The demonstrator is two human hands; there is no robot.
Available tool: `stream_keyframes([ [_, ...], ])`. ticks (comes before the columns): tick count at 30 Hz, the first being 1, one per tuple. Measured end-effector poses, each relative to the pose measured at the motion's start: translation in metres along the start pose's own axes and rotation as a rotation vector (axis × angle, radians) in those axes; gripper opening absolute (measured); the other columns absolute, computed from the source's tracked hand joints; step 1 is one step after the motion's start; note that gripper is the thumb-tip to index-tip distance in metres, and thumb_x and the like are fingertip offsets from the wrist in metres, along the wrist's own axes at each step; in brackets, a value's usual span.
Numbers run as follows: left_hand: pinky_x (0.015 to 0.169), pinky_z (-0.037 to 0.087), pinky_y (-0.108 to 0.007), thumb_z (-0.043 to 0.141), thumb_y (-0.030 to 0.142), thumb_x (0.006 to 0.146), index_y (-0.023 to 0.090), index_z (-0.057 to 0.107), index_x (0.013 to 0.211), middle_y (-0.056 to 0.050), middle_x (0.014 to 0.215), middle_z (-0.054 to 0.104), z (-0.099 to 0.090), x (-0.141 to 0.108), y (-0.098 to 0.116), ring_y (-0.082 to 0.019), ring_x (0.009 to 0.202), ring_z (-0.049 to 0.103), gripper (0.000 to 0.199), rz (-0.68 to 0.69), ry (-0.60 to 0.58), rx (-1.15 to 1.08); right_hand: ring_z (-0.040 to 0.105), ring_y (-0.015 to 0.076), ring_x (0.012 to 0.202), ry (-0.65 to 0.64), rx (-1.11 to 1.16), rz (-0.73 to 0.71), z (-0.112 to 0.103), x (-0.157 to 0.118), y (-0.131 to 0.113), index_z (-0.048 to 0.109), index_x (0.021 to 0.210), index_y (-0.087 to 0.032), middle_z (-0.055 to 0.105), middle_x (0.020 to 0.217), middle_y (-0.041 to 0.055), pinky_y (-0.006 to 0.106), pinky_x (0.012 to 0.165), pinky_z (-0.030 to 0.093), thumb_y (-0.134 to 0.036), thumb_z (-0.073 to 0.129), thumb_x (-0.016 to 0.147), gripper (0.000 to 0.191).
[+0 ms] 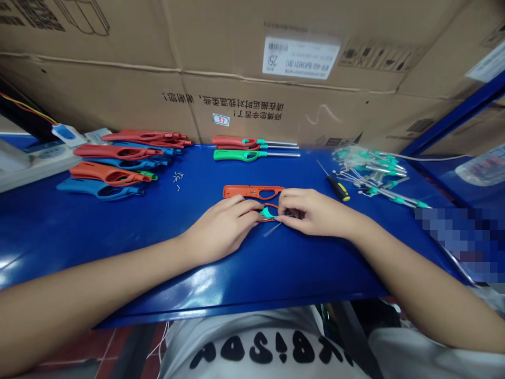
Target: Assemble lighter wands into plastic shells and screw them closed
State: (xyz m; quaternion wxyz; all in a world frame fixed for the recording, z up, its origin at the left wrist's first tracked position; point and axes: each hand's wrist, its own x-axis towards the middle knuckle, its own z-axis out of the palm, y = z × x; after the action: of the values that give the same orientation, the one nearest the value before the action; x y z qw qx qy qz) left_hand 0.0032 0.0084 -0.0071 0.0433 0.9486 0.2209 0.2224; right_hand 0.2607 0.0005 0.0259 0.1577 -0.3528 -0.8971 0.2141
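My left hand (229,226) lies low over the table, its fingers closed on an orange lighter shell half (270,205) with a teal trigger (268,212) in it. My right hand (310,212) pinches at the shell's other end, thumb and forefinger beside the trigger. Its fingers hide most of that end. A thin, clear strip (272,229) sticks out below the right fingertips; what it is I cannot make out. Just behind both hands lies a matching orange shell half (239,191).
Red, orange and blue lighter shells (102,187) are stacked at left, near small screws (177,178). Long lighters (236,155) with metal tubes lie at the back. A screwdriver (337,187) and teal-ended tube parts (379,171) sit at right. A cardboard box (229,63) stands behind.
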Motion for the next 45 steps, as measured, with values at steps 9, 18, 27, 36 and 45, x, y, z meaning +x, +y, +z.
stream_keyframes([
  [9,0.099,0.049,-0.045,0.046,0.016,0.1,0.016,0.06,0.105,-0.012,0.119,0.061,0.0017,0.0016,-0.0023,-0.026,0.114,0.056,0.015,-0.094,-0.041,-0.172,0.059,0.0139,0.074,0.017,-0.029,0.005,0.0021,0.0011,0.0026,0.066,0.091,-0.017,0.062,0.096,0.0067,0.026,0.065,0.047,-0.019,0.065,0.09,0.003],
  [18,0.098,0.049,-0.044,0.045,0.015,0.099,0.016,0.058,0.102,-0.012,0.116,0.061,0.0023,0.0023,-0.0028,-0.026,0.11,0.057,0.013,-0.093,-0.026,-0.188,0.058,0.0141,0.074,-0.004,-0.026,-0.001,-0.0001,0.0018,0.0005,0.066,0.092,-0.018,0.062,0.094,0.0061,0.026,0.064,0.047,-0.018,0.064,0.09,0.003],
  [27,0.098,0.049,-0.044,0.046,0.017,0.099,0.016,0.06,0.101,-0.012,0.117,0.061,0.004,0.0009,-0.0052,-0.026,0.111,0.056,0.014,-0.088,-0.006,-0.207,0.058,0.014,0.072,-0.02,-0.003,0.023,-0.0008,0.0021,0.0003,0.066,0.09,-0.018,0.063,0.091,0.0058,0.026,0.063,0.047,-0.019,0.066,0.089,0.002],
  [36,0.098,0.048,-0.043,0.048,0.016,0.099,0.017,0.06,0.102,-0.011,0.117,0.062,0.004,0.001,-0.0053,-0.026,0.112,0.056,0.013,-0.082,-0.009,-0.2,0.06,0.0133,0.072,0.016,0.002,-0.003,-0.001,0.0009,0.0029,0.068,0.092,-0.017,0.063,0.094,0.0067,0.026,0.065,0.05,-0.021,0.067,0.09,0.005],
  [45,0.098,0.048,-0.041,0.048,0.017,0.099,0.016,0.061,0.103,-0.011,0.119,0.062,0.0042,0.0002,-0.006,-0.025,0.112,0.056,0.014,-0.076,-0.005,-0.182,0.06,0.0121,0.069,0.014,-0.001,-0.003,-0.0018,-0.0002,0.0036,0.069,0.091,-0.016,0.062,0.092,0.006,0.026,0.064,0.051,-0.021,0.068,0.089,0.005],
])
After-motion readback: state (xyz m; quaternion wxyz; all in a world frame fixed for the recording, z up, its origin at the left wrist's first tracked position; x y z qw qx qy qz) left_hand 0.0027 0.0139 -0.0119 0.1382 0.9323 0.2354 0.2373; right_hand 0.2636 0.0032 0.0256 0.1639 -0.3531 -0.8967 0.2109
